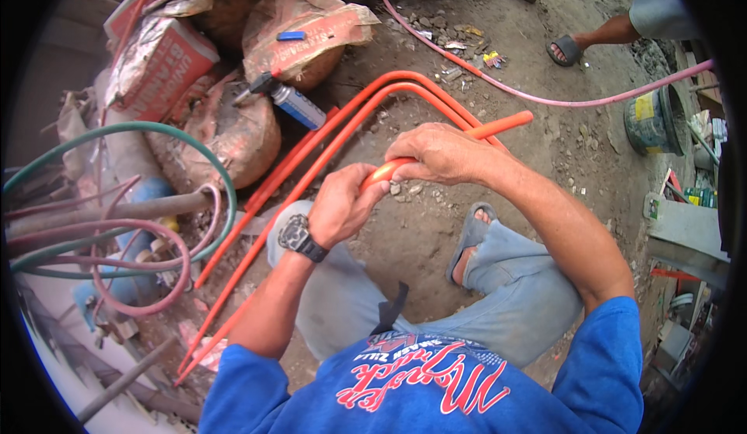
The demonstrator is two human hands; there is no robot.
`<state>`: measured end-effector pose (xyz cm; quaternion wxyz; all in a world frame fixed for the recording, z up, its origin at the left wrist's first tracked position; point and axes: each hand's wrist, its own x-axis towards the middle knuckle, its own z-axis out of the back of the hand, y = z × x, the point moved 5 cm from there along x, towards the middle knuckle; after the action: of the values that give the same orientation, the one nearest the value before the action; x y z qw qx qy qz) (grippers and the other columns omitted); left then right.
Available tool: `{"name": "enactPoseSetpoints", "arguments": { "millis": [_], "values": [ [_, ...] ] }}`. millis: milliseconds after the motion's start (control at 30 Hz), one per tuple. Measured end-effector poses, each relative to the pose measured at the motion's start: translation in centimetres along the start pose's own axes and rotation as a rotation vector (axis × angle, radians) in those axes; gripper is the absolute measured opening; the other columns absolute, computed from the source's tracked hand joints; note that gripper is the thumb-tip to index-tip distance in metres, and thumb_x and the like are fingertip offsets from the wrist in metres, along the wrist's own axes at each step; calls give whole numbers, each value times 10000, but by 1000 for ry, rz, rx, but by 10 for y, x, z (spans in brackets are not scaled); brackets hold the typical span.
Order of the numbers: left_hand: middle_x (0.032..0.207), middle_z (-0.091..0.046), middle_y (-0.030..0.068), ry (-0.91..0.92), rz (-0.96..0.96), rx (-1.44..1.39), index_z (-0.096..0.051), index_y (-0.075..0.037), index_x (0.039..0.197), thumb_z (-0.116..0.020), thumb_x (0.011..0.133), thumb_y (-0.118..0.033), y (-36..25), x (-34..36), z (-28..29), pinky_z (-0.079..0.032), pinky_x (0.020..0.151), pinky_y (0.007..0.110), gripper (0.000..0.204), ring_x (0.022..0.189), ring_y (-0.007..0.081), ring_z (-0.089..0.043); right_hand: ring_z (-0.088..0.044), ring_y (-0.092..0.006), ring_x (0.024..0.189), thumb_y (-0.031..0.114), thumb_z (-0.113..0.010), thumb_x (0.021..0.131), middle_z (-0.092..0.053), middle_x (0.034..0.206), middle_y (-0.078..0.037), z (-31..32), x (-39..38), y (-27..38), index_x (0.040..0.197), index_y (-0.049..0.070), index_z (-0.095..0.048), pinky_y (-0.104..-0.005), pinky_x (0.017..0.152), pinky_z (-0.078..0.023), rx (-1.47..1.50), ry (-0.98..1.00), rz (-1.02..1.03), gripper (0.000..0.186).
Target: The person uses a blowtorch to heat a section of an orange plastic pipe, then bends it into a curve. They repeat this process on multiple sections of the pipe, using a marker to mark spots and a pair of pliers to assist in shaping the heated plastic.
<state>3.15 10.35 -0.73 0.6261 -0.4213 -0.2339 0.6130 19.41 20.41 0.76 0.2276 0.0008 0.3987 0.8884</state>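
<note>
Both hands grip an orange plastic pipe point(384, 173), held across in front of my knees. My left hand point(342, 201), with a black watch at its wrist, is closed around the pipe. Just to the right, my right hand point(440, 154) is closed over the same pipe from above. A short stretch shows between the hands, and a straight end sticks out past my right hand. My left hand and forearm hide where the pipe's other side runs. Beyond my hands, orange pipes point(334, 140) with bent corners lie on the ground.
A torch on a gas can point(299, 107) lies by torn sacks point(311, 33), with a blue lighter point(291, 36) on one. Coiled hoses point(187, 257) are at left. A pink hose point(537, 98) crosses the far ground. A black bucket point(652, 121) and another person's sandalled foot point(566, 49) are at right.
</note>
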Motion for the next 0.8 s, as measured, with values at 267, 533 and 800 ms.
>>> {"name": "enactPoseSetpoints", "arguments": {
  "millis": [267,533,800],
  "values": [
    [833,-666,-4,214,234,-307,-719,-8,1131,-823,937,-332,14,6,5,-496,649,285,392,727,88,-602,-706,-351,993,453,-734,955,-745,1032,-160,5,-25,-20,1185,69,-736,-468,849,-530,27,-81,-138,448],
    [826,-665,-11,389,272,-337,-730,-25,1100,-809,943,-416,14,22,9,-463,635,264,429,740,73,-595,-645,-202,864,570,-708,961,-685,880,-62,23,-73,-72,1125,77,-765,-390,761,-499,259,83,-398,522],
    [820,-664,-8,478,221,-331,-753,-33,1032,-801,955,-386,26,39,-1,-469,653,274,365,737,82,-596,-577,-96,684,494,-739,976,-589,738,33,4,-95,-93,1054,69,-761,-305,619,-458,508,126,-487,433]
  ]
}}
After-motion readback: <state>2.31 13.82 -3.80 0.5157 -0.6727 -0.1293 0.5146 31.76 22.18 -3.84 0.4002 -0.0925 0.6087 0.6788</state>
